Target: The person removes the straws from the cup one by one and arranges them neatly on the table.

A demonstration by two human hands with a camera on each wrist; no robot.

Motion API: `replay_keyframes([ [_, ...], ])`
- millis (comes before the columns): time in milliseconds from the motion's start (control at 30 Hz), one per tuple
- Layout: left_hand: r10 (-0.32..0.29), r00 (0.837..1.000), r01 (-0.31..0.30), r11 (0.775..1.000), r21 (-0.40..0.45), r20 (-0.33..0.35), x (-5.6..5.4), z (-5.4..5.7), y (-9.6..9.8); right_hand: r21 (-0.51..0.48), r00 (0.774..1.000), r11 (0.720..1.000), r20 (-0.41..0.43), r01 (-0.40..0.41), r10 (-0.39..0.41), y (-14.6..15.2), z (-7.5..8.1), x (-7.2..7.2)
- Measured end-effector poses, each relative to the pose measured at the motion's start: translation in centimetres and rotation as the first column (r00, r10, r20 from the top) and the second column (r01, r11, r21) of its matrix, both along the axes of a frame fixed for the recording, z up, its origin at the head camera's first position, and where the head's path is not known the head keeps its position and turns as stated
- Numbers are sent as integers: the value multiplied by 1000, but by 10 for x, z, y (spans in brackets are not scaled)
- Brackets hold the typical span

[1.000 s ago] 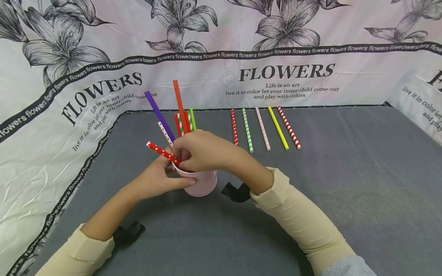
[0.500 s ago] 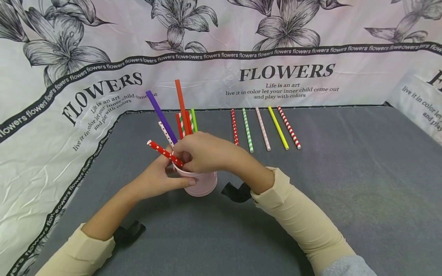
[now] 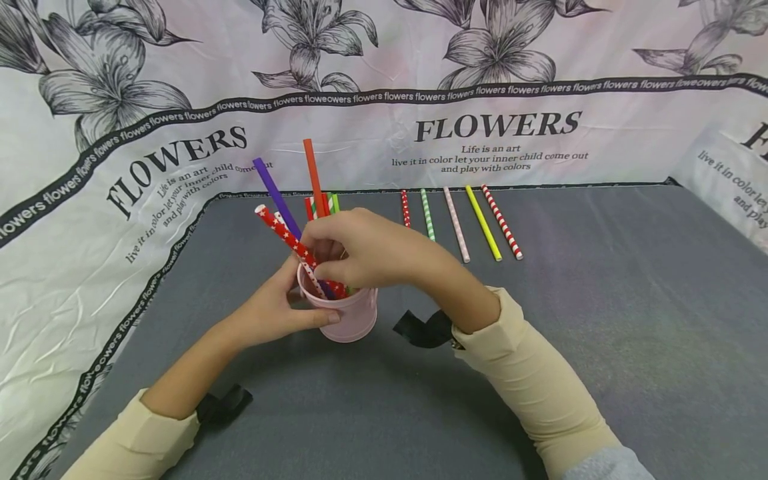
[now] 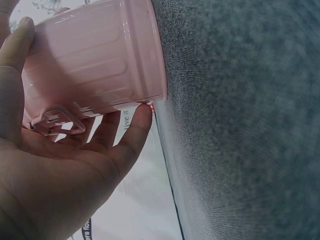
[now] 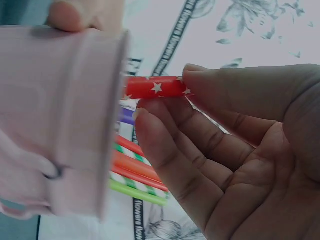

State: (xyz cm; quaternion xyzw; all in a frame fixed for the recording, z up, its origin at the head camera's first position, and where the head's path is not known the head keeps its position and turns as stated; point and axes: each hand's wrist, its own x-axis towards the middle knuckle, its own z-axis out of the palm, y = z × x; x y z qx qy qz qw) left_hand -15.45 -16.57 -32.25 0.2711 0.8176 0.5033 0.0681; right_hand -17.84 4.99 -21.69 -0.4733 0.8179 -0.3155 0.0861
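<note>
My left hand (image 3: 267, 310) holds a small pink bucket (image 3: 354, 319) upright on the table, thumb on the near side and fingers round the back. In the left wrist view the bucket (image 4: 95, 55) shows a wire loop handle on its side. Over the rim, my right hand (image 3: 375, 250) pinches a red straw with white stars (image 3: 281, 230), which leans left with its lower end inside the bucket. In the right wrist view thumb and forefinger grip that straw (image 5: 156, 87). Purple (image 3: 273, 190) and orange straws (image 3: 312, 163) stand in the bucket, with several others partly hidden behind the hand.
Behind and right of the bucket, several paper straws lie in a row: red dotted (image 3: 406, 208), green striped (image 3: 428, 213), pink (image 3: 457, 223), yellow (image 3: 483, 223) and red-white striped (image 3: 503, 223). A white flower-print cloth (image 3: 360, 143) rises behind the grey table (image 3: 600, 320).
My right hand has risen and shifted slightly right. The starred straw has come up and tilted more upright, baring the straws inside the rim. The left hand and bucket stay put.
</note>
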Motion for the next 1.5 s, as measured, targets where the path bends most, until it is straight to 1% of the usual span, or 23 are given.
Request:
replay_keyframes([
  [133, 1, 1000, -2, 1000, 12, 14, 0, 0, 0, -85, 1000, 996, 18, 9, -8, 9, 8, 1],
  [233, 3, 1000, -3, 1000, 16, 21, 0, 0, 0, -180, 999, 984, 40, 16, -9, 16, 15, 3],
  [300, 8, 1000, -8, 1000, 15, 23, 0, 0, 0, -260, 999, 966, 44, 16, -4, 21, 20, 3],
  [333, 11, 1000, -12, 1000, 12, 22, 0, 0, 0, -313, 999, 950, 40, 7, 6, 24, 22, 3],
  [400, 15, 1000, -15, 1000, 11, 20, 1, -1, -1, -394, 1000, 919, 16, 14, -8, 31, 26, 2],
  [433, 18, 1000, -18, 1000, 10, 18, 1, -2, -1, -428, 1000, 903, 2, 25, -26, 35, 28, 0],
  [500, 19, 1000, -19, 1000, 9, 14, 1, -2, -1, -477, 996, 876, -19, 71, -92, 44, 32, -4],
  [533, 18, 1000, -18, 1000, 10, 10, 0, -3, -1, -491, 989, 864, -26, 112, -143, 49, 33, -6],
  [600, 13, 1000, -14, 1000, 18, 4, 0, -3, -1, -496, 967, 842, -18, 212, -254, 60, 37, -11],
  [633, 12, 1000, -12, 1000, 19, 2, 0, -3, -1, -497, 951, 825, 1, 269, -309, 65, 39, -14],
  [700, 11, 1000, -11, 1000, 23, -3, 0, -4, -2, -492, 908, 787, 17, 372, -418, 77, 41, -21],
  [800, 10, 1000, -10, 1000, 27, -2, 0, -4, -2, -469, 828, 721, 39, 510, -560, 95, 41, -31],
  [833, 11, 1000, -11, 1000, 26, -2, 0, -3, -2, -463, 801, 700, 36, 544, -598, 100, 41, -34],
  [933, 13, 1000, -13, 1000, 22, -5, 1, -3, -2, -433, 725, 649, 17, 626, -688, 117, 37, -44],
  [1033, 12, 1000, -12, 1000, 22, -12, 2, -3, -2, -399, 658, 596, 24, 696, -752, 129, 34, -52],
  [1067, 12, 1000, -11, 1000, 23, -12, 2, -3, -2, -378, 632, 577, 29, 724, -775, 133, 33, -54],
  [1200, 10, 1000, -10, 1000, 27, -4, 1, -3, -1, -323, 539, 499, 43, 804, -841, 142, 29, -63],
  [1400, 9, 1000, -9, 1000, 28, 4, 1, -2, 0, -255, 415, 389, 58, 885, -908, 158, 17, -80],
  [1500, 10, 1000, -11, 1000, 22, 7, 0, -2, 0, -218, 364, 345, 52, 913, -930, 168, 9, -88],
])
